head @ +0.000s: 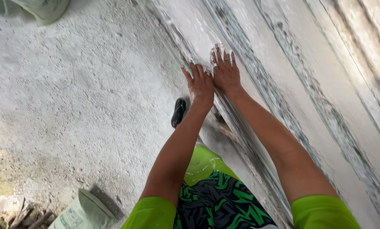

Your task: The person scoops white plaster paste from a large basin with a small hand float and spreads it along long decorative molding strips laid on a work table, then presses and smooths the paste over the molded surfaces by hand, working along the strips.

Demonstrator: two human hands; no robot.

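My right hand (226,72) lies flat and open against the moulded wall (291,63), fingers spread and pointing up, the fingertips (218,51) coated in white paste. It grips nothing. My left hand (200,82) sits just beside it, touching at the thumb side, also open with the fingers slightly curled, pressed into a groove of the same moulding; it too is smeared white and closes on nothing that I can see. The wall runs in long grey-white ridges with darker streaks between them, slanting across the right of the view.

Below my left wrist, a black sandal (178,112) stands on the rough concrete floor (79,93). My green-and-black patterned shorts (217,199) fill the bottom middle.

Well apart from my hands, a pale green sack (83,212) lies at the lower left with faint printing on its side, beside some sticks (26,218). Another pale green sack (41,8) sits at the top left corner.
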